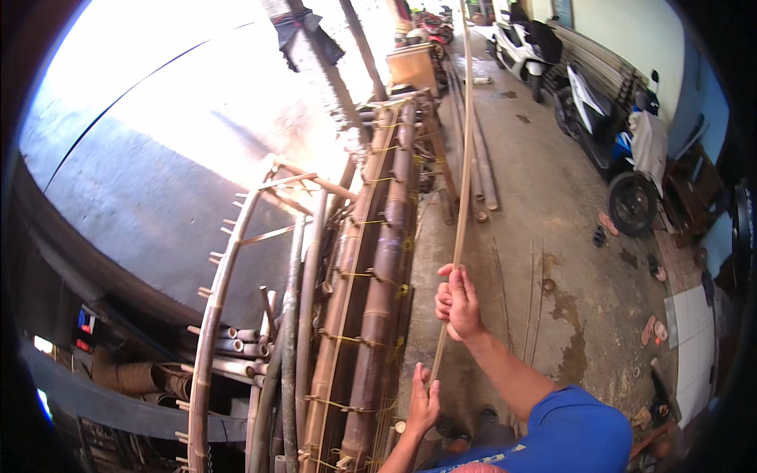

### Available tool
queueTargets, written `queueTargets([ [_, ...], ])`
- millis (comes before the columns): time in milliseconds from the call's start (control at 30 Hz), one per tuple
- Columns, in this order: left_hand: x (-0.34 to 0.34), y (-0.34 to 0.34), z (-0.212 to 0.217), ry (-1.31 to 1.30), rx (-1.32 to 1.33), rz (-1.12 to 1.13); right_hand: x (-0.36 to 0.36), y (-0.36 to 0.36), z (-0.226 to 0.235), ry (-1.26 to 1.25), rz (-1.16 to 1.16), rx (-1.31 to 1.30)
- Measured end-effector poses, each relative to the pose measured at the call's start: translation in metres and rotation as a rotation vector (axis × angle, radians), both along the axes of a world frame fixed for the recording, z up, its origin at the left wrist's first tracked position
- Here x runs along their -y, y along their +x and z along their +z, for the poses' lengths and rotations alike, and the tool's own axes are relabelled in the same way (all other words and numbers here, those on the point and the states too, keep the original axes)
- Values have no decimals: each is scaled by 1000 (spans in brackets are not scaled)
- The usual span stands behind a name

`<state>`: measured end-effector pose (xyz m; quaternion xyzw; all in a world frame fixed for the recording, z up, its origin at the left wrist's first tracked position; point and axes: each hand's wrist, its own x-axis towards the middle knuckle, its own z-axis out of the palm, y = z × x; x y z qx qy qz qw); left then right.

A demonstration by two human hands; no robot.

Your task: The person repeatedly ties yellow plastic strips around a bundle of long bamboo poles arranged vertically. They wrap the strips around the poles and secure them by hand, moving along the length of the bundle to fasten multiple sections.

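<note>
A long, thin pale bamboo strip (467,158) runs from my hands away toward the top of the view. My right hand (459,303) is closed around it, with the thumb laid along it and the fingers curled. Lower down, near the strip's close end, my left hand (424,400) has it between thumb and fingers, the fingers fairly straight. Just left of my hands lies a long rack of dark brown bamboo poles (378,315), tied crosswise with yellow cord.
A curved bamboo frame with pegs (213,331) and stacked bamboo pieces (244,347) are at left. Loose poles (477,158) lie on the floor ahead. Parked motorbikes (595,118) line the right wall. Sandals (650,331) and a wet patch (572,339) are on the floor.
</note>
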<state>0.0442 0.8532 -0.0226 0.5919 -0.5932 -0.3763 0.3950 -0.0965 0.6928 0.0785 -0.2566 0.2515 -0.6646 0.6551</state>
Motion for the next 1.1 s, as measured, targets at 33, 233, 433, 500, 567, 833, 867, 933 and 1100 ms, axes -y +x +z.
queueTargets([
  [33,-5,13,21,99,-132,11,4,25,14,44,29,19],
  [233,-62,92,97,205,55,414,14,130,-16,176,300,14],
  [433,-76,184,84,490,541,720,31,163,-79,115,877,-329],
  [500,-73,196,55,486,720,816,51,149,-84,13,1104,-512],
  [567,-50,189,49,527,762,848,80,113,-86,-207,1241,-643],
  [833,196,88,74,117,822,952,264,-96,-89,-161,1190,-867],
  [867,233,76,80,35,760,876,291,-110,-100,-132,1144,-863],
  [933,299,46,97,-36,679,791,346,-129,-99,-139,1023,-870],
  [1100,482,-20,122,-145,543,596,464,-185,-89,42,614,-682],
])
